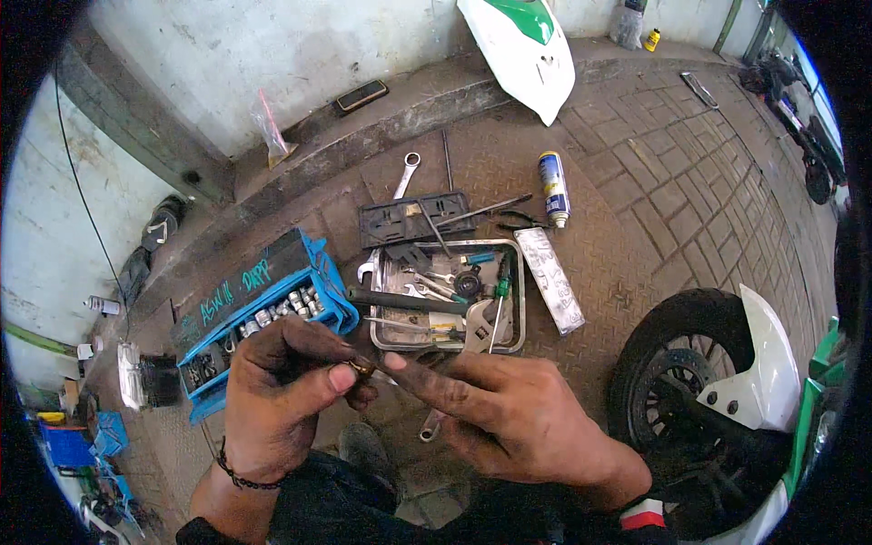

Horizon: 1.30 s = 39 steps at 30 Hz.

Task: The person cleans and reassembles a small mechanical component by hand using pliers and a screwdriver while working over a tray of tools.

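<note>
My left hand (286, 391), palm smudged dark, pinches a small brass-coloured metal part (360, 367) between thumb and fingers. My right hand (513, 413) meets it from the right, one fingertip against or very near the part. Its other fingers curl underneath, and whatever they may grip is hidden. Just beyond both hands lies a metal tray (381, 343) of tools. An adjustable wrench (481, 329), a green-handled screwdriver (502, 289) and small spanners (434, 287) lie in it. A dark-handled tool (400, 301) rests across its left rim.
At left stands an open blue toolbox (331, 300) holding several sockets (289, 307). Past the tray lie a black plastic tray (409, 218), a ring spanner (407, 173) and a spray can (552, 186). A motorcycle wheel (677, 363) stands close on the right. A white-green panel (527, 64) leans at the back wall.
</note>
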Tool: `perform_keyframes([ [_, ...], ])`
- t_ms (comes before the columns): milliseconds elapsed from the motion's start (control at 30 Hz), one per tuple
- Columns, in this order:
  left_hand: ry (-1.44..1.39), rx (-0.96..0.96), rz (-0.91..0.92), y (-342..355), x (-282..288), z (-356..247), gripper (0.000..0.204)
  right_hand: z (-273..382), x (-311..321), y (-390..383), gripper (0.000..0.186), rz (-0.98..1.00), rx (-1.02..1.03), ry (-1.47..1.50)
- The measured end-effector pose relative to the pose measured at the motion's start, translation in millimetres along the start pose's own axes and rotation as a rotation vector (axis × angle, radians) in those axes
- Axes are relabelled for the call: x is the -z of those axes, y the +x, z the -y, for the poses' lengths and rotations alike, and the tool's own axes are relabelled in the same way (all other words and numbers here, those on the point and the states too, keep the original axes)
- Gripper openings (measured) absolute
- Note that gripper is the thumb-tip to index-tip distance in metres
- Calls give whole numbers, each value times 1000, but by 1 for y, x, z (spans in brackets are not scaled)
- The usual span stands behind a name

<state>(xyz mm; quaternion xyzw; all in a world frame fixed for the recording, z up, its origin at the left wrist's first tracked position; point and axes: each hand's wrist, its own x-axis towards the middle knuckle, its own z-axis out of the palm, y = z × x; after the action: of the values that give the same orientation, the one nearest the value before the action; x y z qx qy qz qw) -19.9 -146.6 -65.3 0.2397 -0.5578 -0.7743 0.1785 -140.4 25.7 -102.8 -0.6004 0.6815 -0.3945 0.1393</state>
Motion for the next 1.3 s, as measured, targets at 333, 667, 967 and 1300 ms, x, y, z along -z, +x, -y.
perform_keyframes([
  [333, 105, -3, 22, 3, 8, 3, 17, -2, -7, 4, 70, -132, 11, -24],
  [667, 235, -40, 2, 2, 8, 3, 11, -3, -17, 7, 59, -81, 52, -295],
  [967, 233, 15, 100, 7, 18, 7, 11, -32, -30, 14, 53, -135, 102, 492],
  [1300, 146, 68, -16, 8, 16, 11, 12, -15, -22, 10, 59, -120, 93, -393],
])
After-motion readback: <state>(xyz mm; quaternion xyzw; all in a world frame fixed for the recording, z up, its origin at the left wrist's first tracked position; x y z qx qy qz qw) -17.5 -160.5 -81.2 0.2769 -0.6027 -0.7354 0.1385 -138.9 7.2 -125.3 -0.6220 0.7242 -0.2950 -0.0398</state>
